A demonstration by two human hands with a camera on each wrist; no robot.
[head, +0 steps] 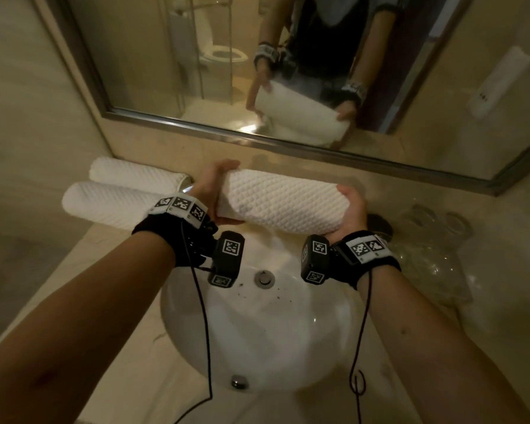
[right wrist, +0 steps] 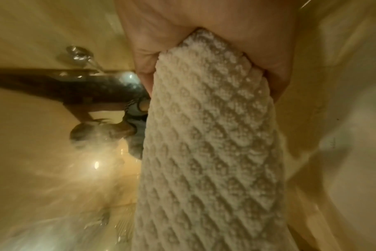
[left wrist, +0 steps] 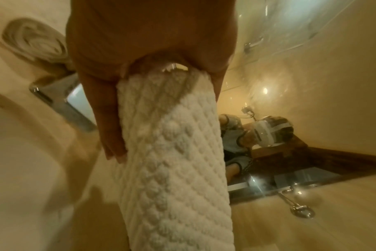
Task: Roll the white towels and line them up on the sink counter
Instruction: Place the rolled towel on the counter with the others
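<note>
A rolled white waffle-weave towel (head: 280, 203) is held level above the back of the sink, one hand at each end. My left hand (head: 213, 194) grips its left end, fingers curled under and thumb over the top. My right hand (head: 351, 209) cups and grips its right end. The left wrist view shows my fingers (left wrist: 110, 118) along the rolled towel (left wrist: 174, 161); the right wrist view shows my palm wrapped round the towel's end (right wrist: 208, 118). Two more rolled towels (head: 132, 174) (head: 104, 203) lie side by side on the counter at the back left.
The white basin (head: 257, 325) sits below the hands, the chrome faucet (left wrist: 60, 98) partly hidden behind my left hand. A mirror (head: 257, 71) spans the wall behind. Clear glasses in plastic wrap (head: 432, 240) stand on the beige counter (head: 502, 301) at the right.
</note>
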